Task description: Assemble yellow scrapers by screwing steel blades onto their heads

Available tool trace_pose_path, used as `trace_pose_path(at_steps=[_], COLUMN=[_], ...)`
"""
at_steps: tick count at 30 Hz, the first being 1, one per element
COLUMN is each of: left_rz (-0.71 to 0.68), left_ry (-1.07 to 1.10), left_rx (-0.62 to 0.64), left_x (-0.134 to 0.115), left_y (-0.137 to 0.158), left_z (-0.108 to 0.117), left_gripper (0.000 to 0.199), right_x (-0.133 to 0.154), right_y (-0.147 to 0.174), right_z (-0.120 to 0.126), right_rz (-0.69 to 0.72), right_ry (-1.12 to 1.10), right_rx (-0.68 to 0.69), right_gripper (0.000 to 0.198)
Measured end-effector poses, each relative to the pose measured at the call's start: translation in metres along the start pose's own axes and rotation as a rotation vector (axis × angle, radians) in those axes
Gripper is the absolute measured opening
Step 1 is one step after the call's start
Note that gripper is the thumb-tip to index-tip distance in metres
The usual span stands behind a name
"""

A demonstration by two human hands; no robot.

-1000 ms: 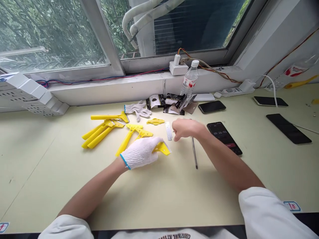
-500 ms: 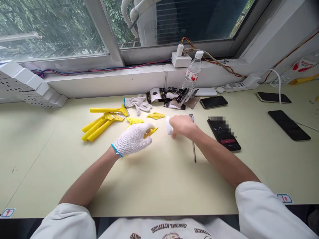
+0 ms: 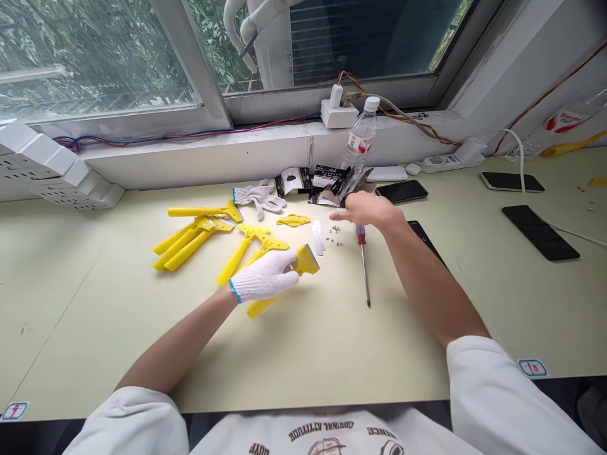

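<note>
Here we are at the tabletop (image 3: 332, 354), and the left grip (image 3: 263, 278), in a white knit glove with a blue cuff, is closed around a yellow scraper (image 3: 307, 260)! Its head sticks out past the thumb, metal edge facing right, and the end of its yellow handle peeks out below the glove. Over to the right grip (image 3: 372, 207), bare-skinned, poised at the top of a screwdriver (image 3: 365, 272), one finger stretched out to the left; whether it is closed on the handle I can't tell, since the hand hides that end (the shaft, at least, is plain to see, tip towards the person). Between the two hands lie flat metal blades (image 3: 318, 239), and just beside them a scatter of tiny metal pieces (image 3: 336, 237), too small to make out properly. Behind the blades sits a small yellow plate (image 3: 293, 220). Left of it, two yellow handles (image 3: 233, 258) lie near the glove, and further left there's a cluster of scrapers (image 3: 183, 248), one lying crosswise at the back. A spare glove (image 3: 262, 198) rests behind them, next to crumpled black packaging (image 3: 294, 181), with a clear bottle (image 3: 360, 144) standing just behind that
</note>
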State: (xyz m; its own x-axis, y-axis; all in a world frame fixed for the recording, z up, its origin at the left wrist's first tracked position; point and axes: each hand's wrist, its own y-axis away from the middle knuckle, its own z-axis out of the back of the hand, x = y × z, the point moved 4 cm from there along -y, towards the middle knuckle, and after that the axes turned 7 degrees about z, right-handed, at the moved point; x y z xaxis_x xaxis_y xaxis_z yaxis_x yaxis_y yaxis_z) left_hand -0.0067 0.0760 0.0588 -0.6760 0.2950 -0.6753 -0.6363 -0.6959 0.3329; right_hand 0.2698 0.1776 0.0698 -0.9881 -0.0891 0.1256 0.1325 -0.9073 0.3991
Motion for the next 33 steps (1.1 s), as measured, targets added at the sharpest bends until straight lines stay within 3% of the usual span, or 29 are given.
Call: trace_pose_path(at_steps=[2,6,11,15,18,22,25,33], left_rz=[-0.083,-0.149,-0.122,-0.124,-0.161,-0.242,-0.25,-0.225], left_ry=[-0.159,-0.474,-0.715,-0.68,-0.627,-0.625,-0.597,-0.523], left_rx=[-0.09,-0.23,-0.256,-0.253,-0.273,-0.277,-0.279,-0.276], left_x=[-0.003,-0.003,0.002,0.003,0.002,0.001,0.001,0.001], left_y=[-0.001,-0.005,-0.014,-0.016,-0.016,-0.017,-0.018,-0.019], left_z=[-0.007,-0.024,-0.037,-0.036,-0.035,-0.04,-0.043,-0.047], left_gripper=[0.035,0.05,0.041,0.035,0.03,0.027,0.027,0.027], right_x=[-0.01,-0.018,-0.013,-0.007,0.006,0.022,0.032,0.044], right_y=[0.0,-0.002,-0.006,0.004,0.023,0.047,0.055,0.054], right_z=[0.002,-0.009,-0.015,0.001,0.019,0.043,0.05,0.05], right_rz=[-0.113,-0.215,-0.106,0.1,0.363,0.502,0.498,0.355], right_ry=[0.029,0.066,-0.042,-0.11,-0.333,-0.697,-0.727,-0.612], right_rx=[-0.021,0.136,0.236,0.245,0.172,-0.155,-0.334,-0.428], right_gripper=[0.062,0.053,0.017,0.029,0.031,0.02,0.018,0.02])
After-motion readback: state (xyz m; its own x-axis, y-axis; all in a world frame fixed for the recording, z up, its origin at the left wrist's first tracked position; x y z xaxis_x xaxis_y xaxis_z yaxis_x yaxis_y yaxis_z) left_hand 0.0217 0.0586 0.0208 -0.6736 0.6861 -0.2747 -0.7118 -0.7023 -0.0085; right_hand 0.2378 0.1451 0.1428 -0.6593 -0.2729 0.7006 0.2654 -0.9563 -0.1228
